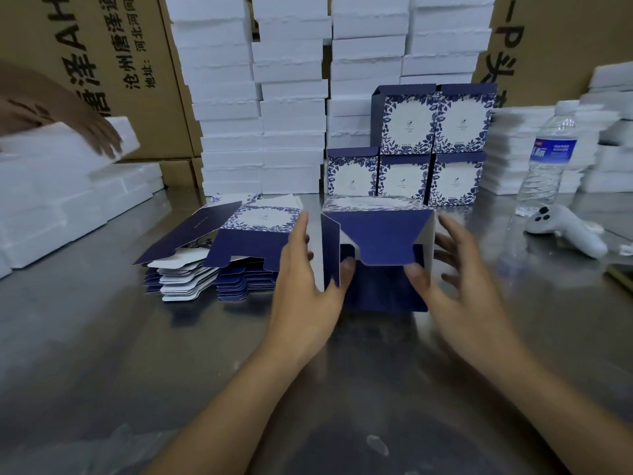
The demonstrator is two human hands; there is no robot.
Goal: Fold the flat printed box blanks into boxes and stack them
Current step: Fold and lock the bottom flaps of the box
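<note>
A half-folded blue-and-white printed box (380, 234) stands on the metal table (137, 354), its open end toward me with navy flaps folded inward. My left hand (308, 282) grips the box's left side flap, thumb inside. My right hand (455, 272) has its thumb pressed on the lower edge of the inner flap, its fingers spread beside the right wall. A pile of flat printed blanks (219, 248) lies just left of the box. Behind it, several finished boxes (431, 145) are stacked in two rows.
Tall columns of white foam boxes (260, 97) line the back, with brown cartons behind. Another person's hand (92, 132) reaches over a white foam piece at the left. A water bottle (548, 159) and a white controller (565, 231) sit at the right.
</note>
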